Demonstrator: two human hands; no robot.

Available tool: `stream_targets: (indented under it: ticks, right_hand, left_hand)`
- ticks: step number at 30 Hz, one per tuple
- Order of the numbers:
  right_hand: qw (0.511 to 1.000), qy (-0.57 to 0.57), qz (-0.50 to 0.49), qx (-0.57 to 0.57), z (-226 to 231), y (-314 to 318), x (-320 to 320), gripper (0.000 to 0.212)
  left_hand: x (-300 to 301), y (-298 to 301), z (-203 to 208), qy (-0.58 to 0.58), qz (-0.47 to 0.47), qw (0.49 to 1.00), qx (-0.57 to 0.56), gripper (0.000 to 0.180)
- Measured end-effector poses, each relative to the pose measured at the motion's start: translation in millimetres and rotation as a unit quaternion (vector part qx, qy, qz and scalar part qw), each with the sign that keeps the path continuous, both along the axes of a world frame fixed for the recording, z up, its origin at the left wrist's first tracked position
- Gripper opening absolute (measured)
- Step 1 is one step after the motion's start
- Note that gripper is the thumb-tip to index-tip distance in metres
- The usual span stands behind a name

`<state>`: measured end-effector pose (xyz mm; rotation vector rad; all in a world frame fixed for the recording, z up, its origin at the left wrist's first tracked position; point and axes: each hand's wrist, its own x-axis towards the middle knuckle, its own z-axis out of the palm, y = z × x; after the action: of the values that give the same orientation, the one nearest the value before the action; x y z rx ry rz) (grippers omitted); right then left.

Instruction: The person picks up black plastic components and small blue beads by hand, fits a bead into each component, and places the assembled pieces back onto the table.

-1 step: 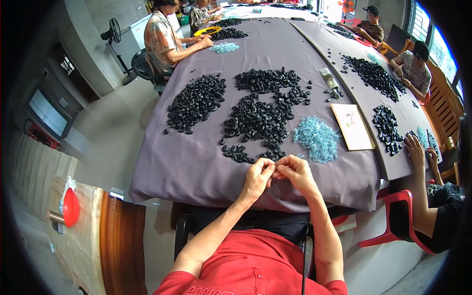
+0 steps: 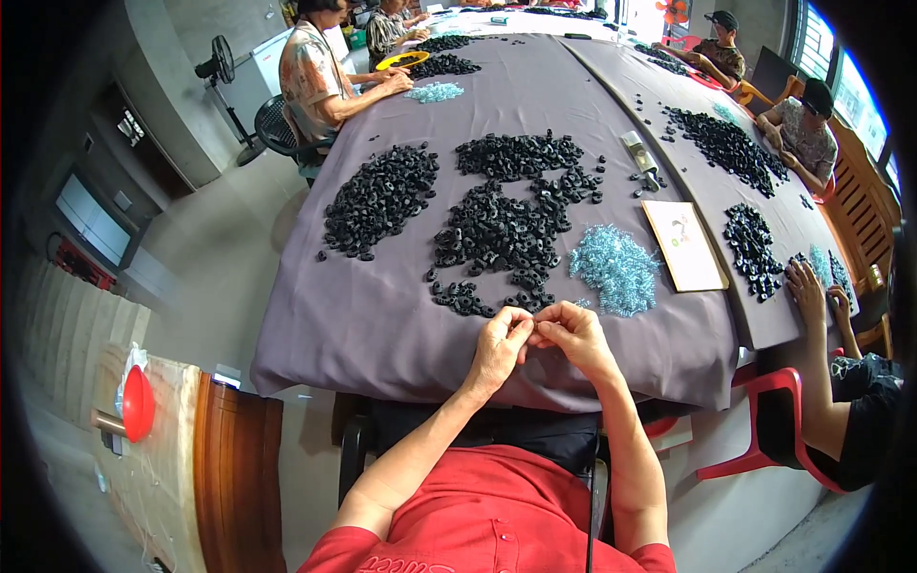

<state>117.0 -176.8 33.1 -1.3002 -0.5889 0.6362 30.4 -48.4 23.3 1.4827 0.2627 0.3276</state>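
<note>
Thumb and fingers pinched, my left hand [image 2: 503, 341] meets my right hand [image 2: 571, 336] just above the near edge of the cloth-covered table. Whatever sits between the fingertips is too small and covered to make out. Just beyond them spreads a heap of small black plastic parts [image 2: 497, 229], with a few loose ones close to my fingers. To the right of it lies a pile of small, shiny pale-blue springs [image 2: 616, 270]. Another mound of black parts [image 2: 382, 201] rests at the left.
A flat white board [image 2: 684, 245] and a crumpled packet [image 2: 642, 158] lie right of the springs. Several people sit around the table [image 2: 325, 325]; one co-worker's hand [image 2: 807, 286] is near black parts at right. A red chair [image 2: 764, 420] stands at the lower right, a fan [image 2: 220, 67] at the far left.
</note>
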Motion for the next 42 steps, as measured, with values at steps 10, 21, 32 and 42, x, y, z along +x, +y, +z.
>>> stream_targets:
  ticks: [10, 21, 32, 42]
  right_hand:
    - [0.923, -0.325, -0.126, -0.162, 14.7, -1.3, -9.7, 0.013]
    - [0.994, -0.074, -0.079, -0.011, 1.8, 11.3, -14.7, 0.009]
    - [0.998, -0.017, 0.003, 0.056, 0.4, 8.5, -11.0, 0.015]
    - [0.809, -0.501, -0.265, -0.152, -3.7, -1.3, 6.6, 0.018]
  left_hand:
    - [1.8, -4.4, -4.2, 0.017, 0.021, 0.999, 0.024, 0.023]
    - [2.4, 2.6, -0.6, 0.052, -0.001, 0.994, -0.096, 0.025]
    - [-3.6, 7.4, 3.3, 0.047, -0.034, 0.987, -0.147, 0.027]
    - [-3.2, 5.6, 2.9, 0.036, -0.015, 0.988, -0.147, 0.033]
